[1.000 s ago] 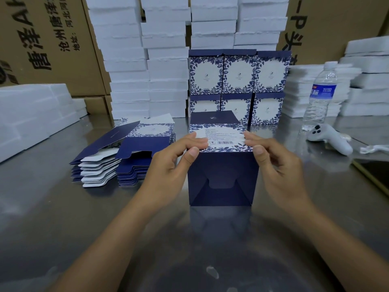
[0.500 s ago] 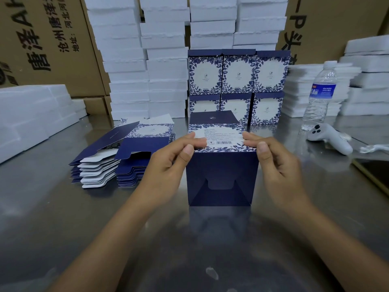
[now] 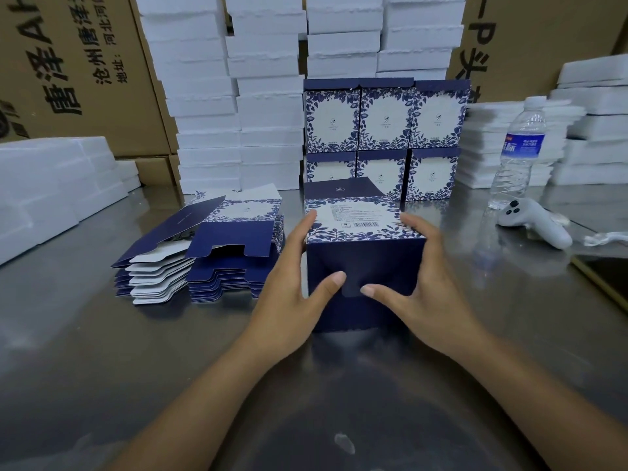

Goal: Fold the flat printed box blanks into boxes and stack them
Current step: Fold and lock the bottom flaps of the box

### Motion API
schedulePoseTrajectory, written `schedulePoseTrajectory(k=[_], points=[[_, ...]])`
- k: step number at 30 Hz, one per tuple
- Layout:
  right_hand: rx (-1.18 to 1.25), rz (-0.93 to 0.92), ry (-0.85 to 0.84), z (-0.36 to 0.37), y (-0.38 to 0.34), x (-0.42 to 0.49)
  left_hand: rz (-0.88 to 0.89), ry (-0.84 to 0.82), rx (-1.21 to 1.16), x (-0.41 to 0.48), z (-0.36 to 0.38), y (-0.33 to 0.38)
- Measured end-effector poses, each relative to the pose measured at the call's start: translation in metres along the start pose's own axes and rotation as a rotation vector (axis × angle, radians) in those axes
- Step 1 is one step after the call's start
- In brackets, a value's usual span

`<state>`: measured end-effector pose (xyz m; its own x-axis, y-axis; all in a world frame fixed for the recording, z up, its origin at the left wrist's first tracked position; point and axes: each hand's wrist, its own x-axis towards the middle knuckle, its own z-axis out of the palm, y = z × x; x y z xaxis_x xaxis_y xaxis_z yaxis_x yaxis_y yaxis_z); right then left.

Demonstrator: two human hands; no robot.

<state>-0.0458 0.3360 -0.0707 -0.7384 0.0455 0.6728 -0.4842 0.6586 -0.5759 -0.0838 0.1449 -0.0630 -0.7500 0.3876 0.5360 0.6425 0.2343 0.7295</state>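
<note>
- Way out left of the left hand there's a pile of white foam blocks [image 3: 51,185] on the steel table [image 3: 102,351], with a big brown cardboard carton [image 3: 78,73] with black print standing behind them.
- Just left of the left hand sits the stack of flat blanks [image 3: 200,256]. They're fanned out a bit, navy and white edges showing, and the top one has its floral panel facing up. The stack isn't touching the hand.
- The left hand [image 3: 292,300] is spread wide. Its fingers lie pretty much straight up the left side of the box, and the thumb tip presses on the navy front face. It's pressing more than grabbing.
- The box [image 3: 363,260] stands on the table right between the two hands. The barcode panel with the blue leaf print is on top, the plain navy side faces the camera, and a navy flap sticks up at the back.
- Past the fingertips of both hands are the finished boxes [image 3: 384,130], stacked two rows high and three across. Tall columns of white foam slabs [image 3: 238,96] stand behind them.
- The right hand [image 3: 428,294] mirrors the left. It's opened wide, fingers against the box's right side, thumb tip on the front face near the other thumb.
- Off to the right of the right hand are a water bottle [image 3: 516,154] with a blue label, standing upright, and a white controller [image 3: 533,222] lying just in front of it.
</note>
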Motion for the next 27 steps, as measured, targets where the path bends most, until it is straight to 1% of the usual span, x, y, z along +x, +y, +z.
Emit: schedulePoseTrajectory(k=[4, 7, 14, 23, 27], points=[[-0.001, -0.048, 0.111, 0.001, -0.003, 0.002, 0.053, 0.140, 0.050, -0.001, 0.006, 0.007], [0.009, -0.062, 0.172, 0.000, -0.006, 0.003, 0.086, 0.207, 0.078, -0.001, 0.008, 0.011], [-0.017, -0.068, 0.164, -0.004, -0.009, 0.003, 0.079, 0.200, 0.068, -0.001, 0.005, 0.012], [-0.059, -0.078, 0.281, -0.002, -0.009, 0.004, 0.068, 0.248, 0.077, -0.003, 0.008, 0.016], [-0.046, -0.061, 0.258, -0.004, -0.009, 0.005, 0.051, 0.218, 0.077, -0.002, 0.007, 0.015]])
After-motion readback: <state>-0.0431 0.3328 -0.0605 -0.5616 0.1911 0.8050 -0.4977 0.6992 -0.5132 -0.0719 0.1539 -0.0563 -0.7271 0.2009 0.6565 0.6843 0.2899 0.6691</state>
